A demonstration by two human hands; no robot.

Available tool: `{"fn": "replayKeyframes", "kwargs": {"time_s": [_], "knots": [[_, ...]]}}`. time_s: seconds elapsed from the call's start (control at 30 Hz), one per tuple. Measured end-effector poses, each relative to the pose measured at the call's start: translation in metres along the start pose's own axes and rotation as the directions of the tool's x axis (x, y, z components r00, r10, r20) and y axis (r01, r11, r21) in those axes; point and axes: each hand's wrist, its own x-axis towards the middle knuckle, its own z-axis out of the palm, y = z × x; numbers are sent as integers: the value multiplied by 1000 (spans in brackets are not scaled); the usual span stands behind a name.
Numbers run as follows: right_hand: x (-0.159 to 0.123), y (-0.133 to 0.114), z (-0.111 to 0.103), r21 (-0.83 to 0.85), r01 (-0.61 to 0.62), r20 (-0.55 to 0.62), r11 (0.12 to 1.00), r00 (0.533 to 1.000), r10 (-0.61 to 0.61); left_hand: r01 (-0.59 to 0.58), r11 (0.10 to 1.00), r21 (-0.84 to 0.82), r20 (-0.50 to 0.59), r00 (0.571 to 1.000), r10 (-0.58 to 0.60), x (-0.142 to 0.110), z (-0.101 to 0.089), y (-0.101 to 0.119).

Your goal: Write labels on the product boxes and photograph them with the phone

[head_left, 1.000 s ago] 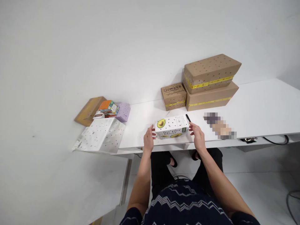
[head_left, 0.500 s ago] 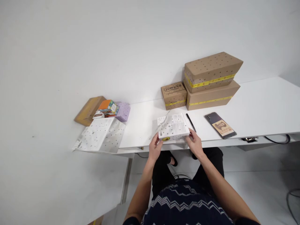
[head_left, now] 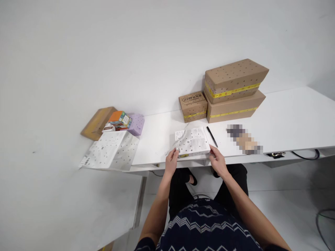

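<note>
Turned over since the earlier frame, the white avocado-print carton (head_left: 193, 140) lies text-side up on the worktop (head_left: 154, 139), by its front edge. It could tip off if pulled nearer. Left grip (head_left: 171, 162) and right grip (head_left: 218, 164) grasp its near corners, the carton beyond and between them.

A plain white wall (head_left: 146, 48) rises along the back edge of the white tabletop (head_left: 285, 120), with a small dark mark (head_left: 33, 152) far to the left. Beyond the front edge, pale grey floor (head_left: 277, 212) carries a straight seam and, at right, a looping dark cable (head_left: 317, 223). Light is soft, dimming lower right.
</note>
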Motion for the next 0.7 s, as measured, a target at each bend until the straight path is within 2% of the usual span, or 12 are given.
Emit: {"fn": "replayKeyframes", "kwargs": {"time_s": [0.13, 0.23, 0.33, 0.4, 0.5, 0.7], "knots": [[2, -12, -4, 108, -100, -12, 989, 995, 102, -4, 1000, -31, 8, 1000, 4, -1, 1, 0], [4, -21, -4, 155, -142, -46, 978, 988, 150, -89, 996, -17, 49, 995, 90, -5, 1, 3], [6, -23, 1, 241, -79, -48, 967, 994, 93, -222, 974, -52, 90, 970, 226, -7, 0, 1], [8, -20, 4, 295, -6, -39, 955, 999, 19, -263, 962, -74, 82, 960, 269, -6, 1, -4], [9, -16, 8, 255, 49, -44, 966, 998, -39, -267, 962, -60, 46, 962, 269, -3, 3, -15], [4, -11, 7, 169, 0, -34, 986, 999, 6, -220, 975, -26, -5, 976, 219, -4, 9, -27]]}}
